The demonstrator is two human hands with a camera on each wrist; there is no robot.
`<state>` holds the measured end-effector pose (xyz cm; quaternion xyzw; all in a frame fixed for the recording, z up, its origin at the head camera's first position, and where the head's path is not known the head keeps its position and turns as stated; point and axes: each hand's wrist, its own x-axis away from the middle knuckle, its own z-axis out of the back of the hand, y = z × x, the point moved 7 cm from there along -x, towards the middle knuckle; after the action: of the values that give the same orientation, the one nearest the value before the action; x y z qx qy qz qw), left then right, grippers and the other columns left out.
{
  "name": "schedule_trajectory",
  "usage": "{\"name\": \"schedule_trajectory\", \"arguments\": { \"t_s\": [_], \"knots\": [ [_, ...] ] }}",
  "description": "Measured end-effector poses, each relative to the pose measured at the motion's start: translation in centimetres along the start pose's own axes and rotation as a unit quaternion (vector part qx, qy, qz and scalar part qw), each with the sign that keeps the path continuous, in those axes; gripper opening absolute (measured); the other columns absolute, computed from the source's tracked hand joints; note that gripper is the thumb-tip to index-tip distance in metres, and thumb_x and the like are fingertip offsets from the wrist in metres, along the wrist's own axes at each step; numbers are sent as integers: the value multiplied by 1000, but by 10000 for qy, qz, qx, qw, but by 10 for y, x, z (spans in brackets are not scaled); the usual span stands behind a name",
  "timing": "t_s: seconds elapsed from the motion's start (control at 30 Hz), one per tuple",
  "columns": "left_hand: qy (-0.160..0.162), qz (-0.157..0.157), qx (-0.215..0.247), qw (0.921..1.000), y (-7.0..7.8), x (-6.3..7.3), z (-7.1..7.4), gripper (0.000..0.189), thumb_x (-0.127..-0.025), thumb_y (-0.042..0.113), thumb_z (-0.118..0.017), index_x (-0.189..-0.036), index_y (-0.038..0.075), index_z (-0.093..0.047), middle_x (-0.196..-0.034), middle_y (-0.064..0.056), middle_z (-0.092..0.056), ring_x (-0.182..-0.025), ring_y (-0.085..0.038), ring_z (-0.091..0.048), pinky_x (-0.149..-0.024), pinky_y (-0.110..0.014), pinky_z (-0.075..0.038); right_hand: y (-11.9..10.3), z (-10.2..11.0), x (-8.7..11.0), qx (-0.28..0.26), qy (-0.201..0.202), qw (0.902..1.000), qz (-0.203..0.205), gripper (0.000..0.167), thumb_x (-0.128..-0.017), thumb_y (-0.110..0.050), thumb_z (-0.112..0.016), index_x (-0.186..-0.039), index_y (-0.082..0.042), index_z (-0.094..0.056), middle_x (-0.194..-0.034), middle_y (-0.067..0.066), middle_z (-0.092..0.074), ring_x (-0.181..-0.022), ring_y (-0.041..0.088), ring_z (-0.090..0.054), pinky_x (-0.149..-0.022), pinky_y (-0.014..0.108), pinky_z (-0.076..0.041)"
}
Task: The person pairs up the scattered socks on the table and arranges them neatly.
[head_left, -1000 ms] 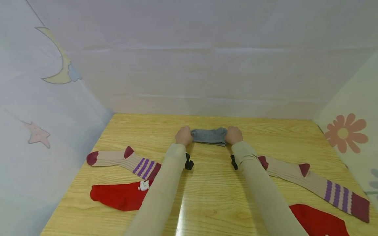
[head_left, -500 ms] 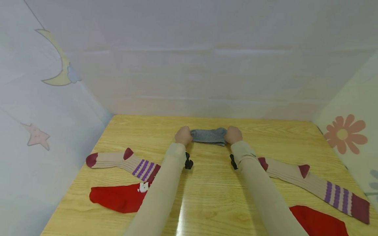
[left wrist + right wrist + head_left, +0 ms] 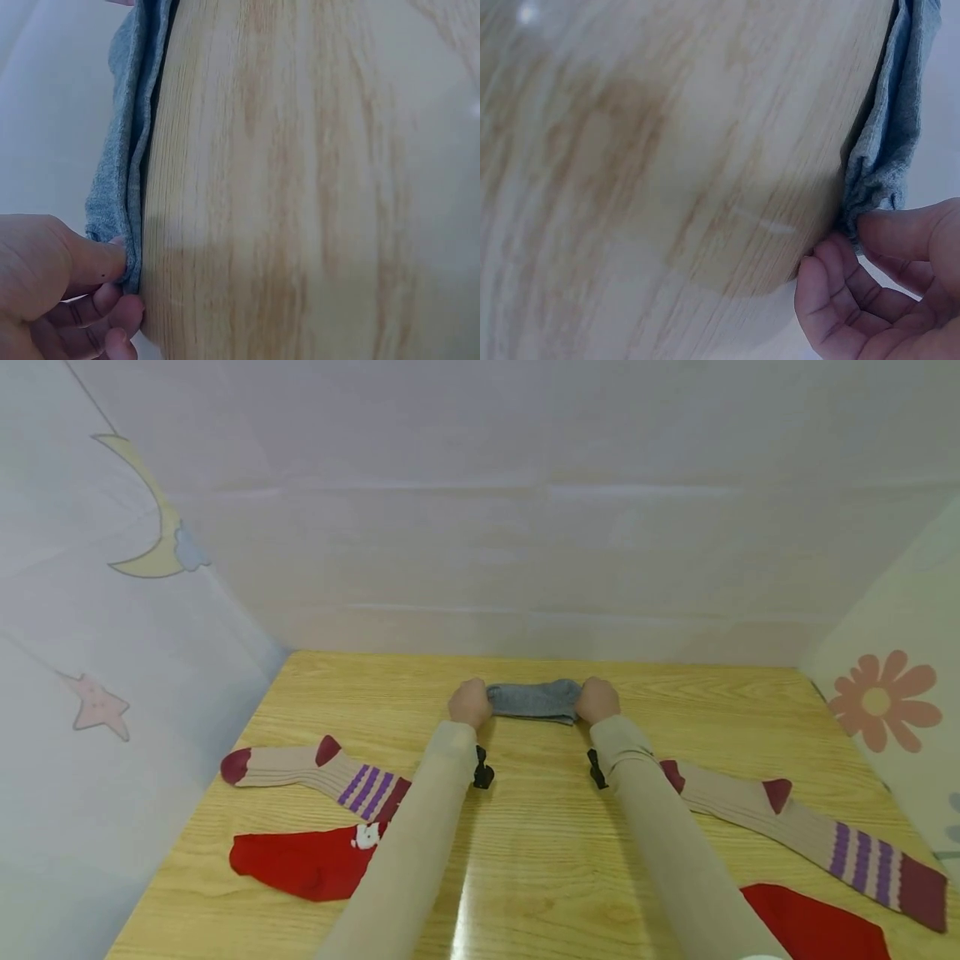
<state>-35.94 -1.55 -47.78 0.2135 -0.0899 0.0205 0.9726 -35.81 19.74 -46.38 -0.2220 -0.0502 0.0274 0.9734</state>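
While gray sock cloth point(image 3: 534, 701) stretches between them, the left hand point(image 3: 470, 702) and right hand point(image 3: 598, 700) each pinch one end.

Both arms reach forward in long pale sleeves; left arm point(image 3: 408, 847) angled inward, right arm point(image 3: 667, 839) mirroring it. Left grip point(image 3: 470, 702) and right grip point(image 3: 598, 700) side by side, apart, backs up. Left thumb point(image 3: 97, 261) pinching, fingers point(image 3: 126, 312) curled; right thumb point(image 3: 892, 234) pinching too, its fingers bent.
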Motion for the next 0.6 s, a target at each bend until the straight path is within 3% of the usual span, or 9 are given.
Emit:
{"name": "schedule_trajectory", "arguments": {
  "t_s": [0.2, 0.6],
  "knots": [
    [133, 8, -73, 9999, 3, 2, 4, 8, -87, 10, -59, -91, 6, -65, -72, -5, -59, -54, -15, -51, -46, -30, -37, -1, 2, 0, -30, 99, 9999, 14, 34, -79, 7, -51, -50, -9, -44, -46, 3, -40, -45, 15, -35, -45, 29, -34],
    [201, 1, -336, 9992, 3, -2, 3, 13, -87, 10, -59, -98, 7, -66, -84, -7, -64, -60, -16, -56, -49, -31, -41, -1, -1, -3, -85, 86, 9999, -90, 32, -81, 8, -49, -52, -7, -49, -47, 5, -44, -45, 16, -37, -46, 30, -34]
  ]
}}
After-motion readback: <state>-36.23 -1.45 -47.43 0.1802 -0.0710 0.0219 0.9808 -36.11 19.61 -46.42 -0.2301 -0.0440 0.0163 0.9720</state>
